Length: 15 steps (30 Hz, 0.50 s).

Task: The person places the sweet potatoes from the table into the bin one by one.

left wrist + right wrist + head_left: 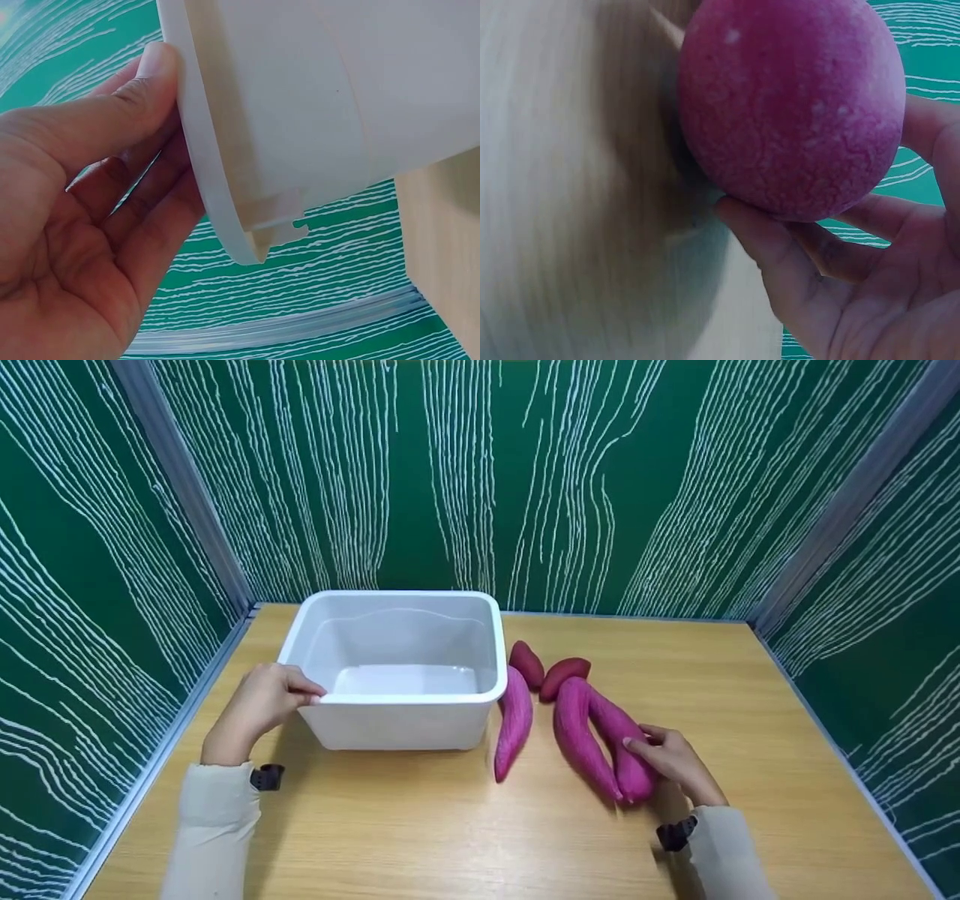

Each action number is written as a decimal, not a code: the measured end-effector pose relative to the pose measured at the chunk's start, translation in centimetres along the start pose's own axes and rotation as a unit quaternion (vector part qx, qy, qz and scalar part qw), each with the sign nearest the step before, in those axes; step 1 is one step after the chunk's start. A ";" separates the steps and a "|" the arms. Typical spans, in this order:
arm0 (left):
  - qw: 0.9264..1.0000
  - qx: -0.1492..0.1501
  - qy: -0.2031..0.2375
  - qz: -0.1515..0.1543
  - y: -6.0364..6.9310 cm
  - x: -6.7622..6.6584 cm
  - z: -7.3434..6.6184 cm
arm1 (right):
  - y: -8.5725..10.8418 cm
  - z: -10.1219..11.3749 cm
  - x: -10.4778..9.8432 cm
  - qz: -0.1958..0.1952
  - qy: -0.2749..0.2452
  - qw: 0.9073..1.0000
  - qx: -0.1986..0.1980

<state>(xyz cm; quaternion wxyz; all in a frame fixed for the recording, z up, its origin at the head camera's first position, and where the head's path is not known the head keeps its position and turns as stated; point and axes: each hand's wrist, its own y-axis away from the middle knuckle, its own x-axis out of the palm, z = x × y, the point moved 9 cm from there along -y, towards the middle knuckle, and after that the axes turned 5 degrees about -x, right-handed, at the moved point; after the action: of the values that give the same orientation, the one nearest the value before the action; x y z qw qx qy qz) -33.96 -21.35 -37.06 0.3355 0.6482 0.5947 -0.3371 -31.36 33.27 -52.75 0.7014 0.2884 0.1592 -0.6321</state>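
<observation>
I see the left hand [262, 701] pinching the near-left rim of the white bin [405, 727]. Right hand [673, 759] grips a long magenta vegetable [616, 727], right of the bin; a slimmer one [516, 724] lies just beside the bin.

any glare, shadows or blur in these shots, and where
Head view: soft glare on the table in front of the tub, plus a shadow beside the left sleeve; left wrist view: the green wall looks washed out at the top-left corner; right wrist view: the table is blurred, darkly shadowed beside the pink vegetable, whose mottled skin looks sharper.
</observation>
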 end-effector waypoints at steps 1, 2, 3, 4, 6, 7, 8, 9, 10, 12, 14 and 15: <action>1.000 0.001 0.000 0.000 0.0 0.0 0.0 | 0.0 0.0 -0.1 -0.001 -0.001 1.000 -0.001; 1.000 0.002 0.001 0.000 0.0 0.0 0.0 | 0.0 -0.1 -0.2 -0.002 -0.002 1.000 0.002; 1.000 0.003 0.001 0.000 0.0 0.0 -0.1 | 0.0 -0.1 -0.2 -0.001 -0.001 1.000 0.003; 1.000 0.004 0.002 0.000 0.0 -0.1 -0.1 | 0.0 -0.1 -0.3 -0.001 0.000 1.000 0.003; 1.000 0.005 0.002 0.000 0.1 -0.1 -0.1 | 0.0 -0.2 -0.3 0.002 0.003 1.000 0.006; 1.000 0.006 0.001 0.000 0.0 -0.1 -0.1 | 0.1 -0.2 -0.3 0.003 0.005 1.000 0.009; 1.000 0.007 0.001 0.000 0.1 -0.1 -0.1 | 0.1 -0.3 -0.4 0.005 0.006 1.000 0.012; 1.000 0.007 0.001 0.001 0.1 -0.1 -0.1 | 0.2 -0.4 -0.4 0.006 0.008 1.000 0.016; 1.000 0.008 0.000 0.001 0.0 -0.1 -0.2 | 0.2 -0.5 -0.5 0.006 0.009 1.000 0.020; 1.000 0.007 -0.001 0.002 0.0 -0.1 -0.1 | 0.3 -0.6 -0.7 0.008 0.011 1.000 0.027; 1.000 0.008 -0.001 0.001 0.1 -0.1 -0.1 | 0.3 -0.6 -0.8 0.009 0.011 1.000 0.027; 1.000 0.009 -0.001 -0.001 0.1 -0.1 -0.1 | 0.3 -0.6 -0.9 0.009 0.010 1.000 0.027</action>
<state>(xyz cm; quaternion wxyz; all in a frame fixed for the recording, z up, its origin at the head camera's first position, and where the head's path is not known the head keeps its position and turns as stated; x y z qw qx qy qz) -33.90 -21.32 -36.94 0.3301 0.6503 0.5916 -0.3438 -31.12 34.36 -52.63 0.6973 0.3149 0.1467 -0.6270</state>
